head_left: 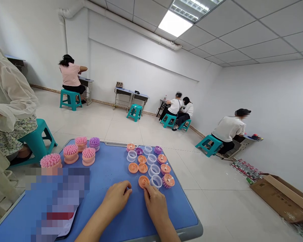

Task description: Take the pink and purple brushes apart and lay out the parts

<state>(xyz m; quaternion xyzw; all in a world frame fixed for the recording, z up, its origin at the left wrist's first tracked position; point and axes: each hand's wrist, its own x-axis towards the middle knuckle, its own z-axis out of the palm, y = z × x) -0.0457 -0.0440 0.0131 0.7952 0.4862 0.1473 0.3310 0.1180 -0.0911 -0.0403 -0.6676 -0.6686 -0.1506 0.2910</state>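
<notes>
On the blue table (108,171), my right hand (155,200) has its fingertips on an orange round cap (143,182), the nearest of several orange caps. My left hand (118,196) rests to its left, fingers curled, thumb and index finger apart, with nothing seen between them. Beside the orange cap stands a clear plastic ring (156,181), one of several in a column. To the right of the rings lie bristle heads with orange backs (168,180), bristles down. At the table's far left stand several pink-bristled brushes (88,156) and one purple-bristled brush (94,144), bristles up.
A phone (68,225), partly blurred out, lies at the table's left. A person (10,90) sits close by on the left on a green stool (39,141). Other people sit at desks along the walls. A cardboard box (280,198) is on the floor at right.
</notes>
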